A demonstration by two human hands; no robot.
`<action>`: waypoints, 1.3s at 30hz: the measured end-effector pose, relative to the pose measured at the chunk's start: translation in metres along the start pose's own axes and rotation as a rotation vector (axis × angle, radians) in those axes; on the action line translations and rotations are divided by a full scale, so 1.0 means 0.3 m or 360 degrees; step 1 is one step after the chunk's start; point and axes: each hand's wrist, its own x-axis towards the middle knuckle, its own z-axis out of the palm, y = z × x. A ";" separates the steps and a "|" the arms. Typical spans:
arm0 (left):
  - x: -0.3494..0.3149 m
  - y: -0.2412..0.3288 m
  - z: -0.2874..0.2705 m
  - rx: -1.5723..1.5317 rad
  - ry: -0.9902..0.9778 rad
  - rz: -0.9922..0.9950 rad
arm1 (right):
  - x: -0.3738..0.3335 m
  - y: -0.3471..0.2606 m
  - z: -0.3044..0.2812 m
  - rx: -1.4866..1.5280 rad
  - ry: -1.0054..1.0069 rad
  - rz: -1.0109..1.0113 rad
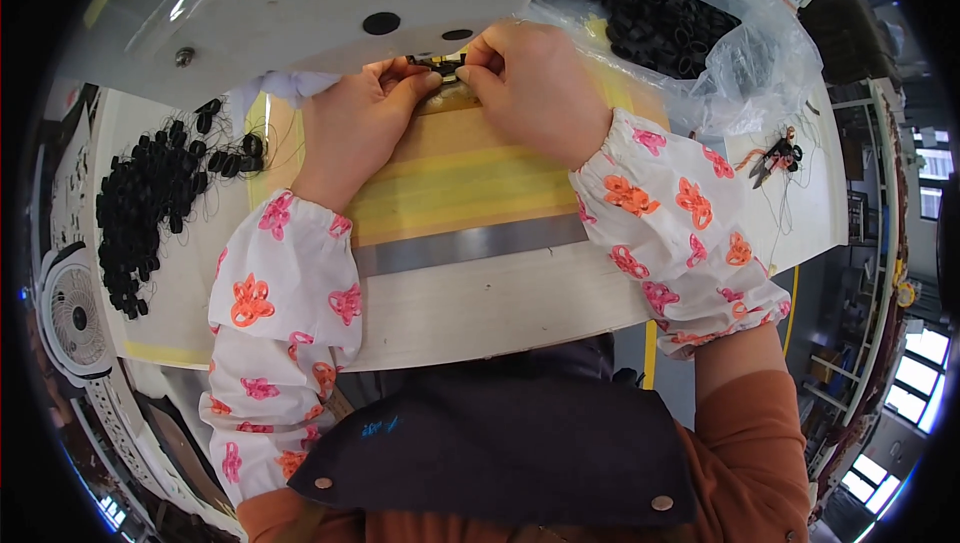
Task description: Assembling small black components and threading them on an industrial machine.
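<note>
A pale worktable (pixel 500 313) fills the middle of the room, a grey strip (pixel 470 245) crossing its yellow mat (pixel 450 183). A white fan (pixel 75 318) stands low at the left. Bright windows (pixel 915 368) line the right side, beside metal shelving (pixel 850 343), with grey floor (pixel 670 383) below.

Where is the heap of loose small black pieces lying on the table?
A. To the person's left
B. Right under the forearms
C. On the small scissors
A: the loose black pieces lie on the table left of the left hand; more sit in a plastic bag at right.
</note>
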 end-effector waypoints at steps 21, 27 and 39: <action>-0.052 0.018 -0.018 0.0271 0.0179 0.0346 | -0.020 0.021 0.004 0.0133 0.0118 0.0089; -0.162 0.064 -0.008 0.0019 -0.0190 0.0836 | -0.065 -0.033 -0.037 0.0425 -0.0324 0.0426; -0.111 0.065 -0.024 -0.0370 -0.0147 0.0940 | -0.262 -0.165 -0.025 0.0448 -0.0473 -0.0343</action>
